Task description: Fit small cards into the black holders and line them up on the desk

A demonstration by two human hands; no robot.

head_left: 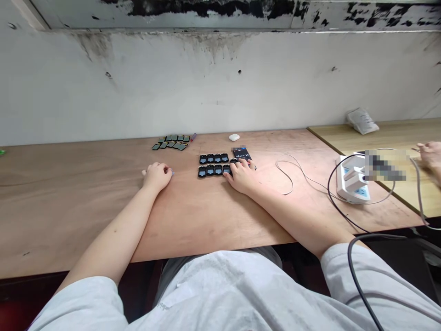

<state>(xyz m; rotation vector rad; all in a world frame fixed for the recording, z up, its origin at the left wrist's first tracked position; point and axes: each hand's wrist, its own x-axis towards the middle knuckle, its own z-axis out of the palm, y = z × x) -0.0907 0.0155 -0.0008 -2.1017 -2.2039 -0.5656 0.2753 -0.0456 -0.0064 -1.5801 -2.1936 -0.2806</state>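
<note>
In the head view, my left hand (156, 176) rests on the table with its fingers curled together. A small bluish bit shows at its fingertips, too small to name. My right hand (244, 176) is closed around the right end of two rows of small black modules with grey faces (210, 171). Its thumb lies at the front row, and the fingers reach over a black module (234, 161), partly covering it. Just behind these fingers lies a phone with a timer on its screen (242, 153). Farther back on the left, several green-edged small screens or boards (171, 144) lie in two rows.
A purple pen-like item (193, 137) and a white earbud case (234, 137) lie near the wall. To the right are a thin white cable (292, 158), a white power strip with plugs (354, 184) and black cables. Another person's hand (430, 156) rests at the far right, near a white packet (362, 121).
</note>
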